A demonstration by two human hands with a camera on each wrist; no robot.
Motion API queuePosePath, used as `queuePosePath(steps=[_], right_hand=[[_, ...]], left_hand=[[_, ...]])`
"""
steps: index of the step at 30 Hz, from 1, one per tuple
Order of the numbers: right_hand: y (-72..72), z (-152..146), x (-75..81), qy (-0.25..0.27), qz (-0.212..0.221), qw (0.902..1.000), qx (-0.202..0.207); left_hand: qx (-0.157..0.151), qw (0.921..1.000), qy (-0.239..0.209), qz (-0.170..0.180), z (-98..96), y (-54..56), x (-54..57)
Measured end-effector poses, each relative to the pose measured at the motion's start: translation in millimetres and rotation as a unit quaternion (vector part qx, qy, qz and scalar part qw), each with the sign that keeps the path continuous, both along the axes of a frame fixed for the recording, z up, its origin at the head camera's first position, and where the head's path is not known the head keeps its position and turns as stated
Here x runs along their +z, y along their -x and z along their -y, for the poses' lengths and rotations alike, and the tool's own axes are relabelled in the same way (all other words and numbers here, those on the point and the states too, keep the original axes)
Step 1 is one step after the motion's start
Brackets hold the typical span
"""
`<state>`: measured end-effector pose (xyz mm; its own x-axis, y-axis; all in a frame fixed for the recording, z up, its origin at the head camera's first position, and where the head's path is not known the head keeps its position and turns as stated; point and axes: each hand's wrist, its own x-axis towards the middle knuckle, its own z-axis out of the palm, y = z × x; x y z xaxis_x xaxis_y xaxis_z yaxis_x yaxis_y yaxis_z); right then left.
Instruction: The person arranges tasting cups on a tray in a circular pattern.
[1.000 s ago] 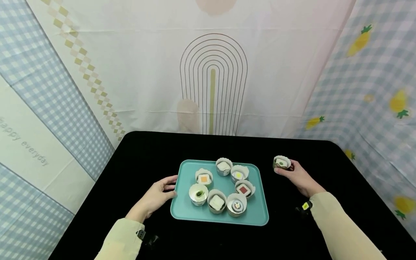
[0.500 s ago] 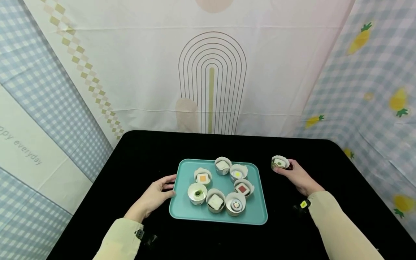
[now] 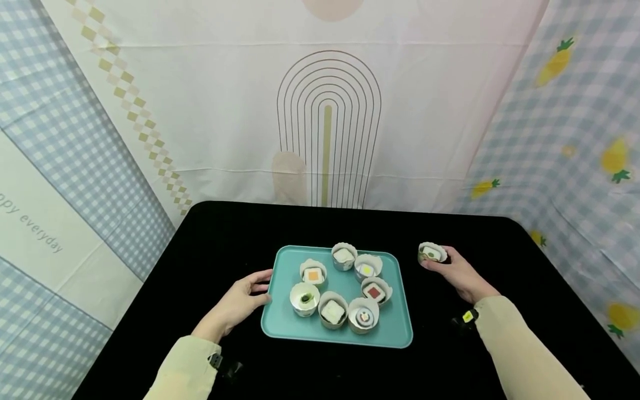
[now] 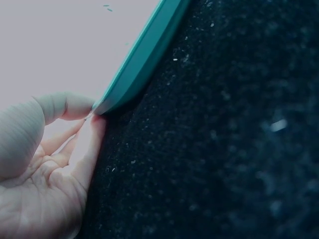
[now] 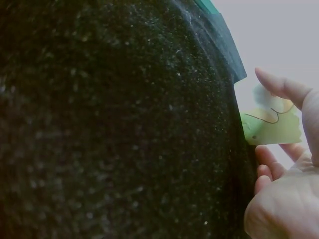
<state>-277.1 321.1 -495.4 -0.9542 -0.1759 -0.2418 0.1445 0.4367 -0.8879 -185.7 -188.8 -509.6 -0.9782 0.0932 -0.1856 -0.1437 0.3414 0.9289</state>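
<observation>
At the left edge of a turquoise tray [image 3: 395,333], my left hand [image 3: 239,303] holds the rim; in the left wrist view its thumb and fingertips meet at the tray's edge [image 4: 134,64]. Off to the tray's right, my right hand [image 3: 465,275] grips a scalloped paper cup [image 3: 423,254] with thumb and fingers around its side. A white piece with a green centre, like a sushi roll, lies inside that cup. The right wrist view shows the pale green printed wall of the paper cup [image 5: 276,130] between thumb and fingers.
Several similar paper cups stand on the tray, among them one with an orange-centred piece [image 3: 313,275], one with a red-centred piece [image 3: 374,291] and one with a green-topped piece [image 3: 305,299]. A black-covered table [image 3: 225,233] lies beneath, with patterned cloths hanging behind and beside it.
The right hand's paper cup sits slightly lower in the head view than before. My left hand and the tray keep their place.
</observation>
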Motion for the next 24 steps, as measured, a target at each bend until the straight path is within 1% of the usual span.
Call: queuePosePath(steps=[8, 16, 24], right_hand=[[1.6, -0.3, 0.4, 0.007, 0.009, 0.9999, 0.0], [1.1, 0.9, -1.1, 0.015, -0.011, 0.9997, 0.016], [-1.4, 1.3, -0.4, -0.011, -0.002, 0.9999, 0.005]], left_hand=[[-0.001, 1.0, 0.001, -0.001, 0.1, 0.2, 0.6], [0.004, 1.0, 0.009, -0.001, -0.7, 0.4, 0.8], [0.004, 0.9999, 0.01, 0.001, -0.5, 0.2, 0.2]])
